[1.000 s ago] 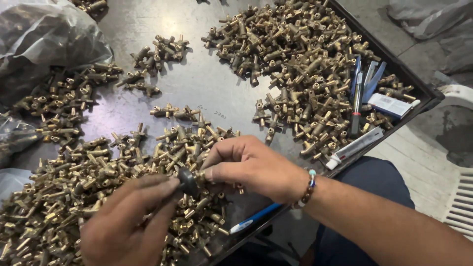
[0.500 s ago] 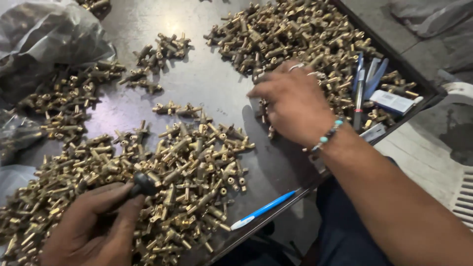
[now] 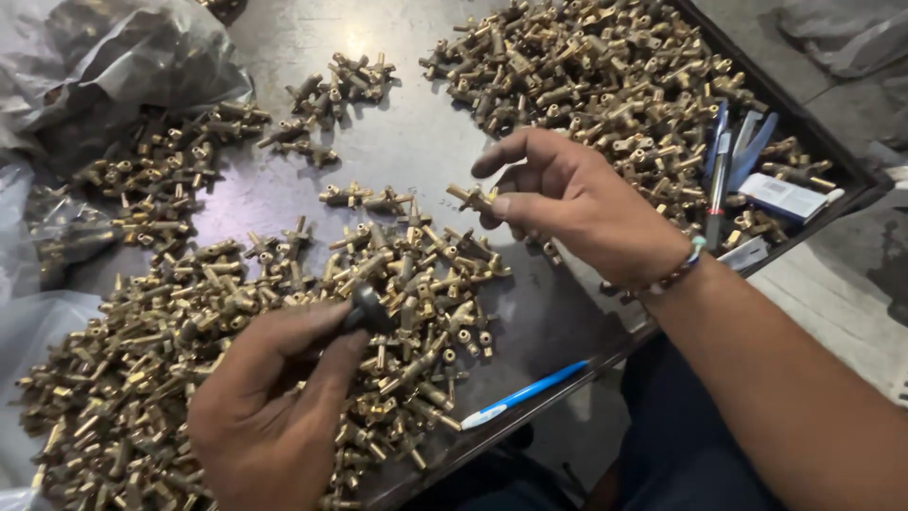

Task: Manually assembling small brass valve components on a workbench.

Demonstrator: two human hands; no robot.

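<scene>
1. The right hand (image 3: pixel 586 213) pinches one small T-shaped brass fitting (image 3: pixel 471 197) between thumb and fingertips, lifted just above the dark grey metal tray (image 3: pixel 416 151); the index finger is raised free of it
2. The left hand (image 3: pixel 270 397) is clenched around a small black round-headed tool or cap (image 3: pixel 364 308), gripped between thumb and forefinger, held over the near heap of loose brass fittings (image 3: pixel 236 312)
3. The step in hand looks like bringing part and black piece together; the two are near but apart
4. The next move, as I judge it, calls for lining up the fitting's open end with the black piece; which end goes in I cannot tell
5. A far heap of brass fittings (image 3: pixel 605 76) lies beyond the right hand; a blue pen (image 3: pixel 525 393) rests at the tray's near edge; crumpled clear plastic bags (image 3: pixel 104 57) sit at the left
</scene>
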